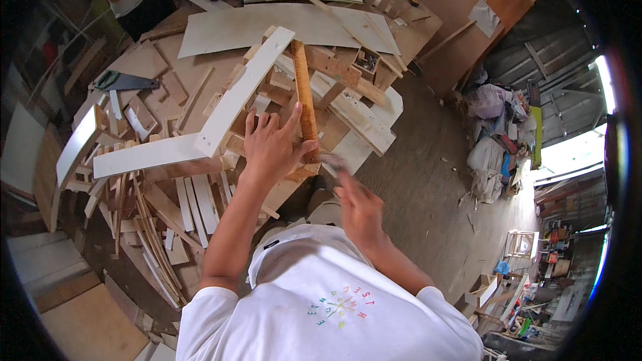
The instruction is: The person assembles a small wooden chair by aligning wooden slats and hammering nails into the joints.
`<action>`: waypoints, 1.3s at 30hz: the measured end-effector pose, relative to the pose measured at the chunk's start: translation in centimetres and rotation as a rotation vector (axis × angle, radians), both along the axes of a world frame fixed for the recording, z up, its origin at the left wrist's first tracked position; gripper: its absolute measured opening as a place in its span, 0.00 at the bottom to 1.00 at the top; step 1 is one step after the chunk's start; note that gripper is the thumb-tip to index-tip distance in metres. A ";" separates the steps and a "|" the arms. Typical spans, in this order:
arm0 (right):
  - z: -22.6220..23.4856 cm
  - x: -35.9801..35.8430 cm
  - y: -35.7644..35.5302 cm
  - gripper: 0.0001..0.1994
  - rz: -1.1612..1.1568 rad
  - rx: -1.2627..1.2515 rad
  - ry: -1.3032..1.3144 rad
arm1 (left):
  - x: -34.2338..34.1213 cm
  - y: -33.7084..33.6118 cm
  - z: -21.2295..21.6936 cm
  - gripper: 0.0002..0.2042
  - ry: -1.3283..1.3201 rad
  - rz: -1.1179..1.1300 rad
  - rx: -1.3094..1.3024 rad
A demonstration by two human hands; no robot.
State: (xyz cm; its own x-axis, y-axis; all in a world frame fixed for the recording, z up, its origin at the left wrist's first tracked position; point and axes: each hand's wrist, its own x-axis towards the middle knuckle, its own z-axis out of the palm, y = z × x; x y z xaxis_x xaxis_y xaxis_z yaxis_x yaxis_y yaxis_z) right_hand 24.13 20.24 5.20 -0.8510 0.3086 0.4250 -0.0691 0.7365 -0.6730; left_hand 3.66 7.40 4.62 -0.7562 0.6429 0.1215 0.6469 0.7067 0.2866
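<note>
My left hand (266,144) lies with its fingers spread over an angled wooden frame with white-faced boards (244,87). Its index finger and thumb touch a narrow orange-brown wooden strip (304,93), which runs along the frame's right side. Close to the near end of that strip, my right hand (362,208) is closed round a tool that looks like a hammer (331,160). Motion smears the tool's head, and most of its handle is hidden in my fist.
A handsaw (127,81) lies at the left among offcuts. Long thin strips (155,241) are piled below the frame. A wide pale panel (267,27) lies across the far side. Two people stand at the far left. Bags (486,160) are heaped on the right.
</note>
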 end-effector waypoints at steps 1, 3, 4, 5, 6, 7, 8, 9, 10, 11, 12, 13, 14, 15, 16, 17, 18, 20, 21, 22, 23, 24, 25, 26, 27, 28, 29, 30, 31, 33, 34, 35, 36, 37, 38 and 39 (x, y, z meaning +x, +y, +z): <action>-0.5 -0.5 0.3 0.25 0.043 0.024 -0.089 | 0.2 -0.1 -0.2 0.45 0.029 0.001 -0.006; -0.1 -0.7 0.4 0.25 0.057 0.021 -0.100 | 0.7 -0.5 -0.7 0.45 0.084 0.011 -0.019; 0.8 -0.3 0.2 0.25 0.027 -0.007 -0.021 | 0.5 -0.4 -0.6 0.45 0.077 0.009 -0.019; 1.4 -0.2 0.2 0.25 -0.002 -0.036 0.057 | 0.3 -0.3 -0.3 0.45 0.071 0.006 -0.019; 0.8 -0.2 0.4 0.25 0.038 -0.007 -0.009 | 0.5 -0.2 -0.1 0.45 0.058 -0.007 -0.022; -0.1 -0.7 0.8 0.24 0.080 0.022 -0.070 | 0.6 -0.2 -0.1 0.45 0.054 -0.005 -0.022; -0.7 -0.9 1.0 0.24 0.121 0.051 -0.130 | 0.7 -0.2 -0.2 0.45 0.050 -0.005 -0.022; 0.1 -0.7 0.5 0.25 0.085 0.009 -0.171 | 0.4 -0.2 -0.1 0.45 0.053 0.000 -0.019; 1.4 -0.6 0.0 0.26 0.053 -0.032 -0.210 | 0.1 -0.2 -0.1 0.45 0.069 0.001 -0.003; 2.2 -0.8 -0.2 0.27 0.021 -0.073 -0.248 | 0.0 -0.2 -0.2 0.44 0.084 0.003 0.013; 2.1 -0.6 -0.3 0.25 0.007 -0.052 -0.142 | 0.5 -0.4 -0.3 0.43 0.084 -0.002 0.022; 1.8 -0.6 -0.2 0.24 -0.007 -0.032 -0.036 | 0.5 -0.4 -0.2 0.43 0.056 -0.004 0.018; 1.5 -0.5 -0.1 0.23 -0.022 -0.010 0.070 | 0.4 -0.4 0.1 0.43 0.027 -0.005 0.013; 0.7 -0.5 0.0 0.23 0.019 0.006 0.003 | 0.5 -0.3 0.3 0.43 0.002 -0.009 0.010; -0.4 -0.8 0.4 0.23 0.058 0.028 -0.055 | 0.5 -0.2 0.1 0.44 0.044 -0.016 0.010; -0.8 -1.0 0.6 0.23 0.096 0.049 -0.114 | 0.6 -0.3 -0.5 0.44 0.086 -0.023 0.011; 0.0 -1.4 0.7 0.23 0.056 0.025 -0.061 | 0.3 -0.3 -0.8 0.45 0.131 -0.008 0.013; 2.0 -0.4 -0.5 0.23 -0.046 -0.044 0.006 | 0.1 -0.4 -0.9 0.45 0.122 -0.017 0.006; 1.7 -0.5 -0.4 0.24 -0.017 -0.044 -0.127 | 0.1 -0.3 -0.7 0.45 0.122 -0.026 0.004; 1.3 -0.9 -0.1 0.25 0.013 -0.044 -0.259 | 0.2 -0.4 -0.8 0.45 0.108 -0.023 0.002; 1.0 -1.0 0.0 0.26 0.044 -0.044 -0.390 | 0.4 -0.5 -0.8 0.45 0.094 -0.019 0.001; 1.1 -0.9 0.0 0.26 0.008 -0.092 -0.370 | 0.1 -0.4 -0.7 0.45 0.088 -0.012 0.005; 1.3 -0.4 0.0 0.26 -0.027 -0.139 -0.350 | -0.1 -0.3 -0.6 0.45 0.094 -0.015 0.004; 1.4 -0.3 0.1 0.26 -0.062 -0.186 -0.329 | -0.1 -0.3 -0.5 0.44 0.100 -0.018 0.004; 1.1 -0.3 0.2 0.26 -0.029 -0.111 -0.223 | 0.4 -0.4 -0.5 0.44 0.098 -0.023 -0.005; 0.5 -0.7 0.5 0.26 0.003 -0.036 -0.117 | 0.4 -0.5 -0.4 0.44 0.074 -0.023 -0.017; 0.2 -0.7 0.7 0.26 0.034 0.039 -0.012 | 0.4 -0.4 -0.2 0.44 0.049 -0.022 -0.028; 0.4 -0.9 0.7 0.26 0.059 0.029 -0.081 | 0.0 -0.3 0.2 0.44 0.037 -0.021 -0.034; 0.6 -1.0 0.7 0.26 0.083 0.018 -0.150 | -0.1 -0.3 0.1 0.44 0.052 -0.022 -0.019; 0.8 -0.8 0.6 0.26 0.058 -0.013 -0.124 | 0.3 -0.5 -0.6 0.44 0.072 -0.021 0.006; 0.8 -0.4 0.7 0.26 0.008 -0.034 -0.029 | 0.2 -0.5 -0.7 0.44 0.084 -0.016 0.001; 0.7 -0.2 0.7 0.26 -0.042 -0.054 0.066 | 0.0 -0.4 -0.7 0.44 0.097 -0.011 -0.003; 0.4 -0.3 0.7 0.26 -0.015 -0.051 -0.056 | 0.0 -0.2 -0.6 0.44 0.112 -0.013 -0.003; -0.2 -0.7 0.9 0.26 0.013 -0.049 -0.179 | 0.2 -0.2 -0.6 0.43 0.103 -0.016 -0.010; -0.5 -0.8 0.9 0.26 0.040 -0.047 -0.301 | 0.4 -0.5 -0.7 0.43 0.095 -0.020 -0.018; -0.2 -0.7 0.9 0.26 0.024 -0.045 -0.231 | 0.3 -0.6 -0.7 0.42 0.090 -0.014 -0.026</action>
State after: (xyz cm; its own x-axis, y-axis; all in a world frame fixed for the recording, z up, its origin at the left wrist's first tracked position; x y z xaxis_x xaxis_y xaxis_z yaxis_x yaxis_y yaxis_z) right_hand 23.41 21.09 4.99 -0.9315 0.3009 0.2041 0.0735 0.7056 -0.7048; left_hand 3.95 6.79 3.96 -0.7342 0.6569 0.1716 0.6787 0.7040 0.2090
